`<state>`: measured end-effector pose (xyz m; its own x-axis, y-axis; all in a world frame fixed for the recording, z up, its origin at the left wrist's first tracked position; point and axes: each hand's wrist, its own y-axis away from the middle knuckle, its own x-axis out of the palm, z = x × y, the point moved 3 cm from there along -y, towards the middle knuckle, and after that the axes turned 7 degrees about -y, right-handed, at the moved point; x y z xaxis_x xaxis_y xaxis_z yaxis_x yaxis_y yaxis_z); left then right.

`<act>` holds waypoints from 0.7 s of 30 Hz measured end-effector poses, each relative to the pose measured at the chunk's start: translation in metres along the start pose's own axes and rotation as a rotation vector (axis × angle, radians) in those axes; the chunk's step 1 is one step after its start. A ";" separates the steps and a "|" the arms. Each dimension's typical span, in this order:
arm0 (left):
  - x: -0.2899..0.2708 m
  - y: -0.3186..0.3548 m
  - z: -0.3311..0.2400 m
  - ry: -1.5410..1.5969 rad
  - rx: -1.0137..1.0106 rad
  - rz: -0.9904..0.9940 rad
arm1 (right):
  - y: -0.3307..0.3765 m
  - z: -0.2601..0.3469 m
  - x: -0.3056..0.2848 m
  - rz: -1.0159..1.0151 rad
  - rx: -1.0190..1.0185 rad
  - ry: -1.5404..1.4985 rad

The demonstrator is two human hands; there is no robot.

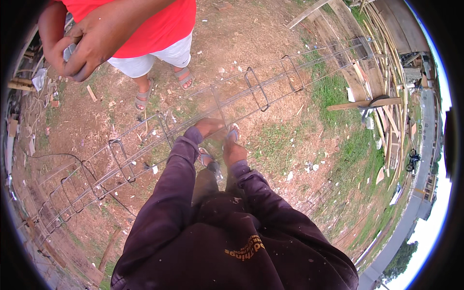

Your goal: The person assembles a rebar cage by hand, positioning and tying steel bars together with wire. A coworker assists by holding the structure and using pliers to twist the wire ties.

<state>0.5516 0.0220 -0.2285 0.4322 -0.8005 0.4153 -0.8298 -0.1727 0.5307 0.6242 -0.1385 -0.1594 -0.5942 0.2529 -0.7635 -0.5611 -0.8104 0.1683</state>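
A long rebar cage [186, 116] of thin steel bars with rectangular stirrups crosses in front of me, from lower left to upper right. My left hand [209, 127] reaches to its near side, fingers closed at the lower end of a wire stirrup [216, 99]. My right hand [234, 152] is lower and to the right, just short of the cage. Its fingers are too unclear to show whether they hold anything. My sandalled feet are partly visible beyond and below the hands. Other stirrups [256, 89] stand spaced along the bars.
Across the cage stands a person in a red shirt [159, 24], a small grey object in their hands [89, 41]. The cage's right end lies by wooden planks [338, 48] and bamboo poles [394, 125]. A black cable [58, 154] runs at left. Debris dots the grass and dirt.
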 end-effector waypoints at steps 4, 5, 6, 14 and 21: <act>0.003 -0.004 0.004 -0.277 0.135 -0.190 | 0.002 0.006 0.003 -0.018 -0.069 0.011; 0.006 -0.004 0.004 -0.314 0.163 -0.234 | 0.001 0.008 0.004 -0.020 -0.089 0.012; 0.008 -0.003 0.001 -0.336 0.206 -0.282 | 0.000 0.011 0.004 -0.040 -0.100 0.007; 0.011 -0.008 -0.022 -0.457 0.114 -0.365 | -0.015 0.041 0.009 0.080 -0.104 0.141; 0.014 -0.006 -0.038 -0.452 0.181 -0.378 | -0.077 0.017 -0.062 0.099 -0.426 0.226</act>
<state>0.5757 0.0338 -0.1973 0.5481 -0.8224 -0.1526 -0.7126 -0.5547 0.4297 0.6943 -0.0824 -0.1143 -0.4665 0.0815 -0.8808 -0.1946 -0.9808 0.0122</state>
